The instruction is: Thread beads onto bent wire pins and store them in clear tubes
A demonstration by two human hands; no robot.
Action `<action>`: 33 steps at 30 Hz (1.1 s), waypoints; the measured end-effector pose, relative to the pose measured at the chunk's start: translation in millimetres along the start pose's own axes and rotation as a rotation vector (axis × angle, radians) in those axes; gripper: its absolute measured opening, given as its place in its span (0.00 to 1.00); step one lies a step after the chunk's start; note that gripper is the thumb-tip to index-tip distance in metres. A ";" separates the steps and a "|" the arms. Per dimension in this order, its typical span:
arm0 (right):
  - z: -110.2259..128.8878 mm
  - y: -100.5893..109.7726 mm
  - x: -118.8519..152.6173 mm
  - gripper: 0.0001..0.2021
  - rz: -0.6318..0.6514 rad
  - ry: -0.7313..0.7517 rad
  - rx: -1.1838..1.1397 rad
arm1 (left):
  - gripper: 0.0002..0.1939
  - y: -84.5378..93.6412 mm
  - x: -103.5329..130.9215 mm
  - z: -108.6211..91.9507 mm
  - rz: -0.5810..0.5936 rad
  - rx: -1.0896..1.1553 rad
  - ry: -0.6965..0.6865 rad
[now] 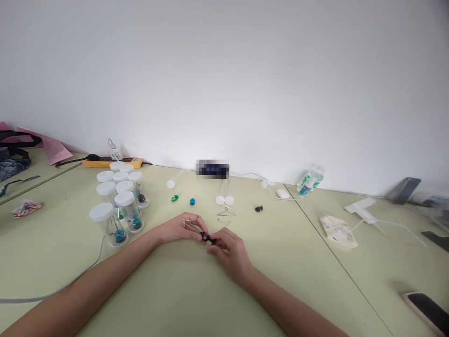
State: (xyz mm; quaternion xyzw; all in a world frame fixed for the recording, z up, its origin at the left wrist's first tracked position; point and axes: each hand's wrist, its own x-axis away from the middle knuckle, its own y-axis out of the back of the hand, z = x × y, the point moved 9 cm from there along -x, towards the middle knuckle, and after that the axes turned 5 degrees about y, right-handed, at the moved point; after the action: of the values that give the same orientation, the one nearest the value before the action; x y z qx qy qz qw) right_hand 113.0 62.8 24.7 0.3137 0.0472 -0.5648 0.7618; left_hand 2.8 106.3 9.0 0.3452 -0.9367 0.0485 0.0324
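Between both hands is a small black part [208, 238] with thin metal wire legs sticking out to the left. My left hand [183, 228] pinches its left end, the wires passing by the fingers. The fingers of my right hand [229, 250] are closed on its right end. Beyond the hands lie thin metal wire pieces [226, 210], a blue piece [192, 201], green pieces [174, 198] and small black pieces [258, 208]. White round caps [229, 200] on clear tubes lie further back.
Several clear capped jars [102, 212] stand at the left, before an orange power strip [91, 163]. A grey cable [84, 272] runs near my left forearm. At the right are a bottle [310, 181], a packet [338, 231] and a phone [428, 309].
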 end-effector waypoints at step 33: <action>-2.1 7.7 -2.9 0.07 -0.031 -0.061 -0.066 | 0.12 0.5 2.1 -1.3 -0.140 -0.033 0.046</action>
State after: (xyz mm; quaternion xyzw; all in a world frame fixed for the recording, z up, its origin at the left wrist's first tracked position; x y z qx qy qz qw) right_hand 119.4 67.6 27.5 0.2705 0.0474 -0.5839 0.7640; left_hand 0.9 105.5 10.5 0.4079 -0.9100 0.0388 0.0629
